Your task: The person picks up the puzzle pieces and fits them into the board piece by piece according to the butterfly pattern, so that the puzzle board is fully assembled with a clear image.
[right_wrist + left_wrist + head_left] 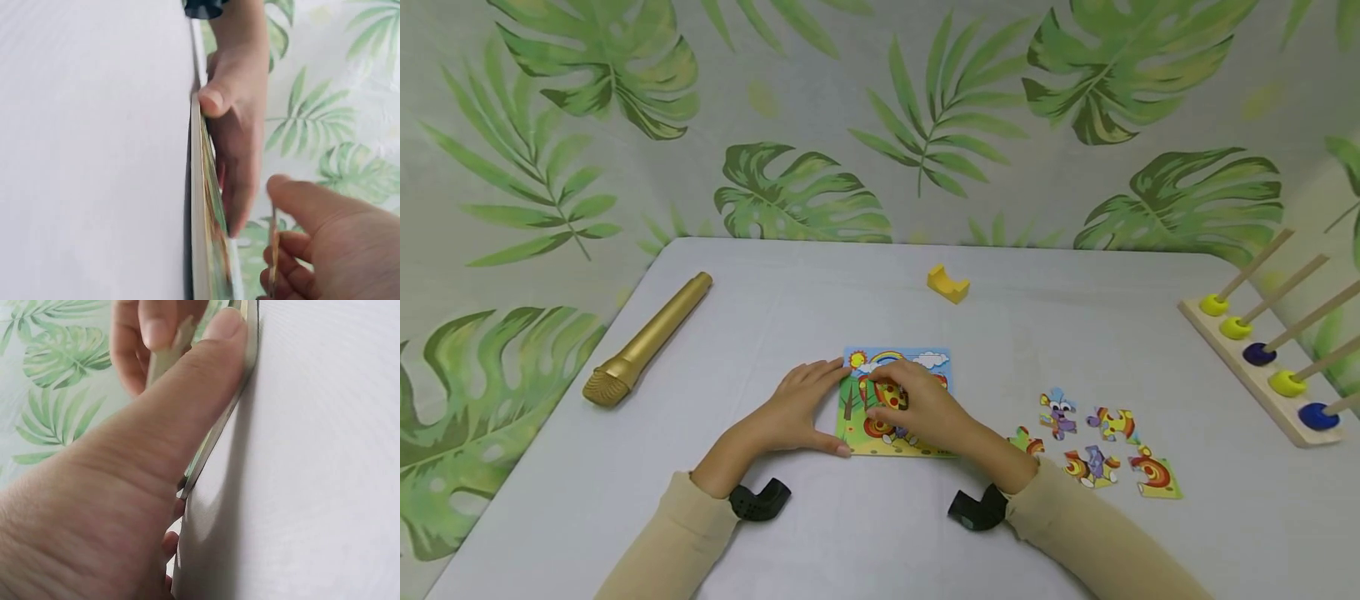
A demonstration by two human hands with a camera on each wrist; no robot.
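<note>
Puzzle board (849,423) on white table (760,308), between hands. Left hand (797,408) spread wide, thumb and fingertips at board's left side. Right hand (925,406) pinching puzzle piece (166,361), tilted on edge above board. Possible trouble: piece jamming if pressed down askew; board sliding if left hand lets go; right sleeve (1078,525) sweeping loose pieces (1092,465) aside.

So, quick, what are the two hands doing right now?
Left hand: open, resting against the edge of the puzzle board.
Right hand: closed, pinching a puzzle piece above the board.
</note>
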